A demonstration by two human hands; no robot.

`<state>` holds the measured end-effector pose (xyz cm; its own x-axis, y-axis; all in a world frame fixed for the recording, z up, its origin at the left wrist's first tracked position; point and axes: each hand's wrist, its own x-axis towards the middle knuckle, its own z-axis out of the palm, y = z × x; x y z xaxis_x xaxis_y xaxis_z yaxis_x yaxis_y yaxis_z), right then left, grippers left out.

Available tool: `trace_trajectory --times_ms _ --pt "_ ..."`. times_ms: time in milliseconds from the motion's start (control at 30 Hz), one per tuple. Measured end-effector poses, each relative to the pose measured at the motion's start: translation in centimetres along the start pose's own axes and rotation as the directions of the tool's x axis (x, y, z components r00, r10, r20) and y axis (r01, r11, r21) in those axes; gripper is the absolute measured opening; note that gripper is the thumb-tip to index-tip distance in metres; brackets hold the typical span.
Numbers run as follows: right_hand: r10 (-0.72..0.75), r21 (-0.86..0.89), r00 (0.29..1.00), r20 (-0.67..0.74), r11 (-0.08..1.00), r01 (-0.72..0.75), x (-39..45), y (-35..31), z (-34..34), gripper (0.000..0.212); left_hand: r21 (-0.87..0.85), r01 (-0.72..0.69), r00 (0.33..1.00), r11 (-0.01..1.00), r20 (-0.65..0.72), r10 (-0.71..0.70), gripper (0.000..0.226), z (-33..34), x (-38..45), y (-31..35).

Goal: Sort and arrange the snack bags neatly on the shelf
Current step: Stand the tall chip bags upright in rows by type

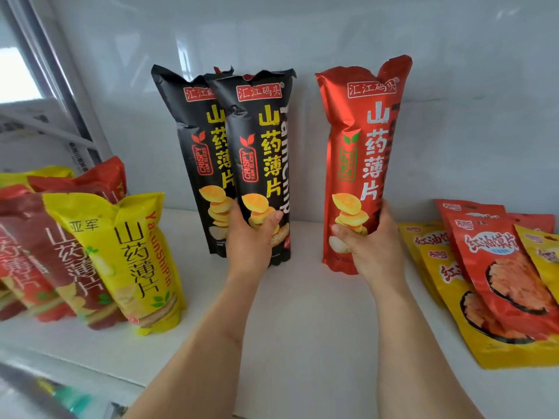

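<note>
Standing red bag [360,164], grip [367,237] low.

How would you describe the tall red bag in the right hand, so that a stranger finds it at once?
Look at the white shelf and its back wall. Two tall black bags stand upright in the middle; just to their right, apart from them, stands the tall red bag, gripped near its bottom by the right hand. It is the only tall upright bag that is red.
</note>
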<state>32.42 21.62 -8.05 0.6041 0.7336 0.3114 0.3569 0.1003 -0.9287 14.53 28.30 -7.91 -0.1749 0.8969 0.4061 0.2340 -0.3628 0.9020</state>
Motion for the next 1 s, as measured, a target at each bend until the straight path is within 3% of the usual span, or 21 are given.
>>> trace_trajectory --times_ms 467,900,1000 --pt "-0.023 0.021 0.997 0.073 1.000 0.022 -0.5 -0.1 1.1 0.088 0.108 0.042 0.958 0.993 -0.287 -0.009 0.078 -2.6 0.9 -1.7" --pt "-0.037 0.062 0.987 0.159 0.998 0.027 -0.8 -0.5 2.4 0.087 0.098 0.108 0.943 0.989 -0.324 -0.071 0.084 -3.1 4.4 -2.8" --pt "-0.037 0.077 0.986 0.161 0.997 0.025 -1.0 -0.6 2.6 0.086 0.185 0.098 0.928 0.978 -0.373 -0.022 0.088 -2.6 4.0 -2.0"
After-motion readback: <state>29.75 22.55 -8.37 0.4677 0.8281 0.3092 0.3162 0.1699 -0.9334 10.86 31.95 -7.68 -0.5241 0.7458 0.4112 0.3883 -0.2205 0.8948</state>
